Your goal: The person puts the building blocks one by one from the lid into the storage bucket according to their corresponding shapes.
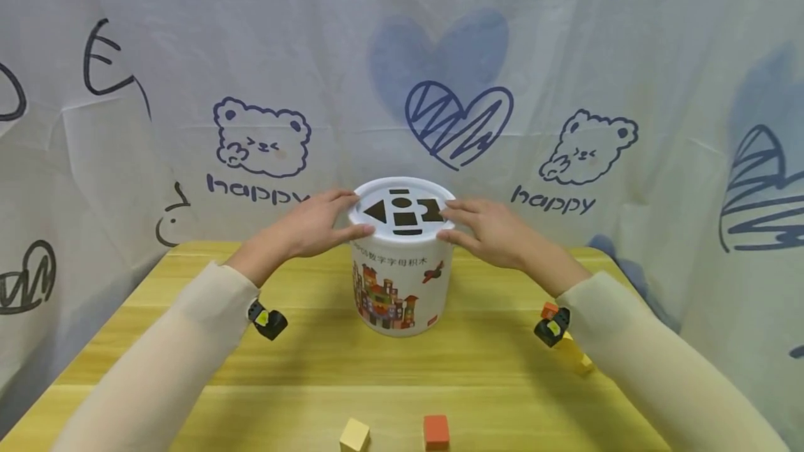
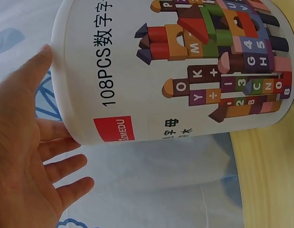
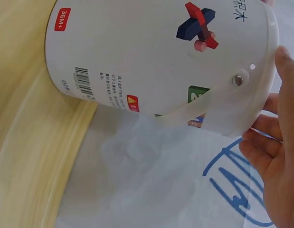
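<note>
A white toy-block bucket (image 1: 402,291), printed with a block castle, stands upright on the table. Its white lid (image 1: 402,239) has several dark shaped cutouts, among them a triangle, a circle and a square. At the lid's left edge, my left hand (image 1: 317,225) rests with thumb in front and fingers farther back. Across from it, my right hand (image 1: 496,232) touches the right edge in much the same way. From the left wrist, the left fingers (image 2: 66,166) look extended and spread. The right wrist view shows the right fingers (image 3: 260,142) slightly bent against the rim.
Near the front edge of the wooden table (image 1: 301,361) lie a yellow block (image 1: 355,434) and a red block (image 1: 436,431). Beside the right forearm are a small orange block (image 1: 549,310) and yellow blocks (image 1: 584,365), partly hidden. A printed curtain (image 1: 352,75) hangs behind.
</note>
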### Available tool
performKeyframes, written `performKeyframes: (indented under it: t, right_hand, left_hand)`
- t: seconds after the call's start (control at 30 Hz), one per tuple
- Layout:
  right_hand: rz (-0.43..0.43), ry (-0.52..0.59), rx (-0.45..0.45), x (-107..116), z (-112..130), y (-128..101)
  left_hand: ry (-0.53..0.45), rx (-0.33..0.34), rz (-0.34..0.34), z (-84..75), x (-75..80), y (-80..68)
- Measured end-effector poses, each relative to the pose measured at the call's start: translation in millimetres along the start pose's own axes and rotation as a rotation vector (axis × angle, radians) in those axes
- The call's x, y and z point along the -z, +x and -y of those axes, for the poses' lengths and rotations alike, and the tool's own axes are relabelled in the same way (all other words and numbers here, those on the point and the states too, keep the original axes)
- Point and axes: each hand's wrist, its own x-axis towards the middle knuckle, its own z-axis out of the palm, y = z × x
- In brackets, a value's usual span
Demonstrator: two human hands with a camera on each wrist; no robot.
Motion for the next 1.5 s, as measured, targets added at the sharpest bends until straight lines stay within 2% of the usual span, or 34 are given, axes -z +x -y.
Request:
performKeyframes:
  t: [0.27,0.47,0.7,0.97,1.27,1.5]
  right_hand:
    - [-0.012,-0.025,0.000,5.6,11.2,-14.9]
    - [-0.034,-0.046,0.013,7.3,14.6,-29.8]
    - [-0.057,-0.072,0.053,9.9,19.7,-45.6]
    - [-0.067,-0.082,0.144,13.5,21.0,-54.1]
    - [-0.082,-0.075,0.203,14.0,17.0,-59.5]
    - [-0.087,-0.080,0.226,18.0,16.9,-70.2]
  left_hand:
    - [0.000,-0.030,-0.018,-3.6,0.7,-8.7]
    - [-0.035,-0.078,-0.029,-9.8,-1.4,-13.5]
    - [-0.086,-0.115,-0.004,-14.7,-4.4,-21.9]
    - [-0.090,-0.138,0.000,-13.7,-1.2,-30.2]
    - [-0.084,-0.091,0.070,-16.9,-4.6,-31.0]
    - [-0.060,-0.090,0.070,-25.6,0.2,-36.6]
